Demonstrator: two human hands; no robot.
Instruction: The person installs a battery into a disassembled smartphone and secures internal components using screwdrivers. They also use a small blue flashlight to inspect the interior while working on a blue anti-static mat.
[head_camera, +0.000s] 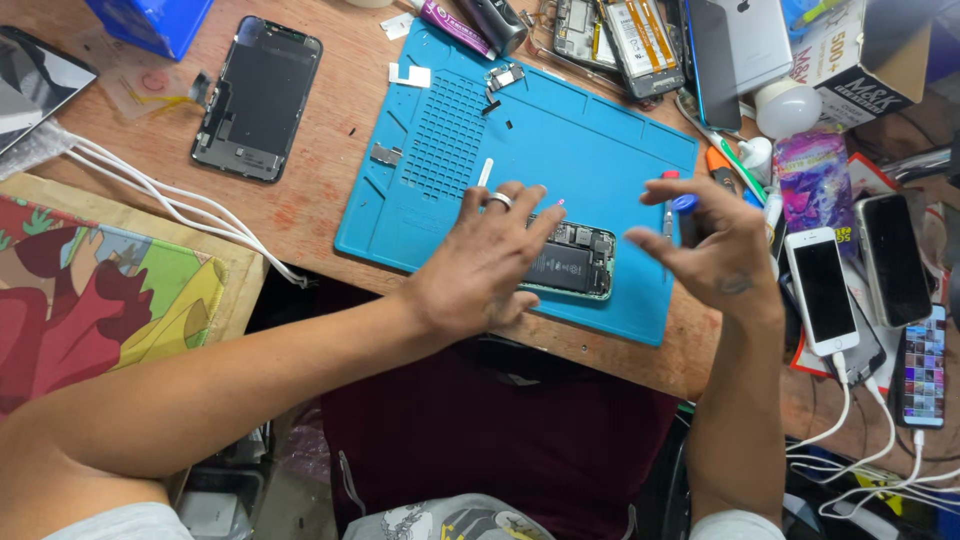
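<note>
While the left hand (480, 262) lies flat, grip open, hiding part of an opened phone (572, 262) on the blue mat (560, 150), the right hand (715, 245) curls around a half-hidden screwdriver (686, 212); the counter (330, 160) is cluttered.
</note>
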